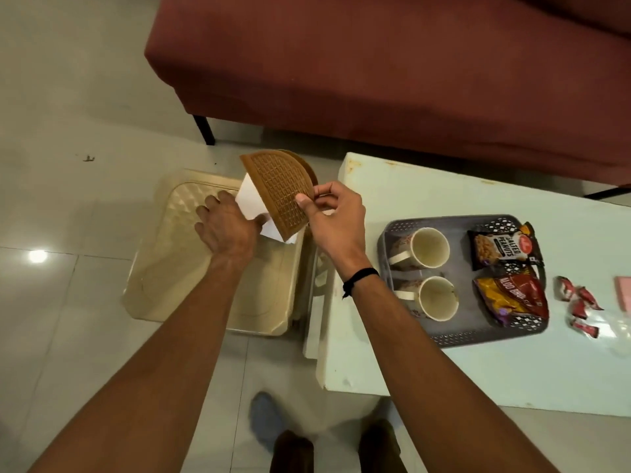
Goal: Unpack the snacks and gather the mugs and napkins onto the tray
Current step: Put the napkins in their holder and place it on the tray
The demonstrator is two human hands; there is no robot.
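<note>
My right hand (pixel 329 213) pinches a brown half-round napkin holder (pixel 281 189) in the air, left of the table. White napkins (pixel 251 204) stick out of the holder's left side, and my left hand (pixel 227 223) pinches them with the thumb. On the table stands a grey tray (pixel 454 339) with two cream mugs (pixel 428 247) (pixel 437 298) on its left half. A salted peanuts packet (pixel 498 249) and a red-yellow snack packet (pixel 512 298) lie on the tray's right half.
A beige plastic stool (pixel 177 268) stands on the tiled floor under my left hand. Small red wrapped sweets (pixel 578 305) lie on the pale table (pixel 478 370) right of the tray, with a pink thing (pixel 623 295) at the frame edge. A maroon sofa (pixel 375 70) runs behind.
</note>
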